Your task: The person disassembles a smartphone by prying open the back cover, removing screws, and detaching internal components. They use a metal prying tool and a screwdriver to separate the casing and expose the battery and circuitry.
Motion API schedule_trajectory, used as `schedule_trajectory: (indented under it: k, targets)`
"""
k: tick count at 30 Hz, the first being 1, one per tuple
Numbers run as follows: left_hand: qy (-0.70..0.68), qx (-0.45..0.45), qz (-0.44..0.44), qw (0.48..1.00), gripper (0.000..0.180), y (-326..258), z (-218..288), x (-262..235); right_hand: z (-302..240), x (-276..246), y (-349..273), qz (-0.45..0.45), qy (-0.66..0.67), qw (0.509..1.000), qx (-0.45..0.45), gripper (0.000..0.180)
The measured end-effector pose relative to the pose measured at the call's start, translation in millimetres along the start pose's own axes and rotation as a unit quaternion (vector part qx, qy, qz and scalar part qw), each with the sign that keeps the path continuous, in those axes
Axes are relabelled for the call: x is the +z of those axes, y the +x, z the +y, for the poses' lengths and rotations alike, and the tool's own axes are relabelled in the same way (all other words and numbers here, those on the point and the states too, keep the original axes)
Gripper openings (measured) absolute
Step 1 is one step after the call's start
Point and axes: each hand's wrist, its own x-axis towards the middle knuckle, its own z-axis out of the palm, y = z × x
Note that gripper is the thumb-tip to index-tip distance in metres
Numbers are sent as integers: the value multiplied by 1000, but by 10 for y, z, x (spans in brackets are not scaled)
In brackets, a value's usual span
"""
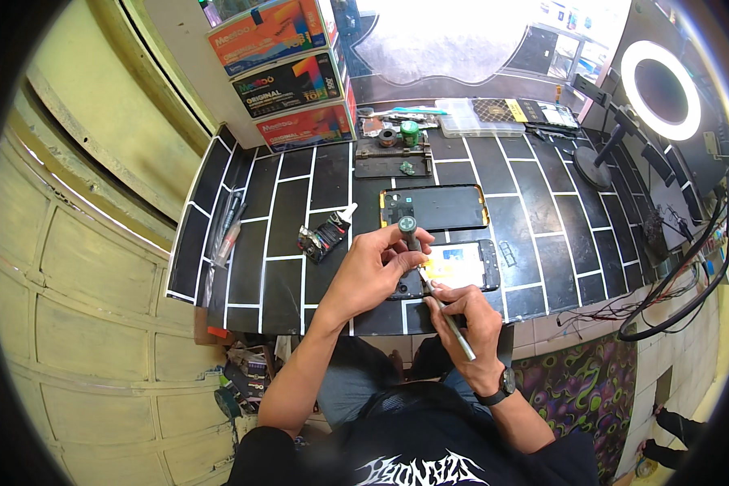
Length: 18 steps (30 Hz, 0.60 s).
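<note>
An opened smartphone (489, 266) lies near the table's front edge, its bright inner part facing up. Over its left end, my left hand (373, 271) is closed on a screwdriver (408, 227) with a grey-green handle, held upright; its tip is hidden by the fingers. From the right, my right hand (468, 316) grips a slim silver tool (460, 340), perhaps tweezers, slanting down to the phone's left part beside the left fingertips. Just beyond lies a dark phone cover (445, 207) with gold-coloured edges.
A small dark bundle (324, 236) with coloured bits sits left of the hands. Pen-like tools (229, 231) lie at the left edge. Behind stand a work holder (368, 166), a green jar (411, 133), stacked boxes (292, 89) and a clear case (470, 121). A lit ring lamp (690, 95) stands right.
</note>
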Motion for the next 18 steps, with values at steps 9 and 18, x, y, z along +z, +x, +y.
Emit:
schedule_trajectory:
  k: [9,18]
  targets:
    - [-45,18,54,997,22,14,-18,1,1,4,7,4,4,1000,-6,29]
    - [-45,16,54,997,21,41,-44,3,-6,-7,12,1,2,1000,-6,29]
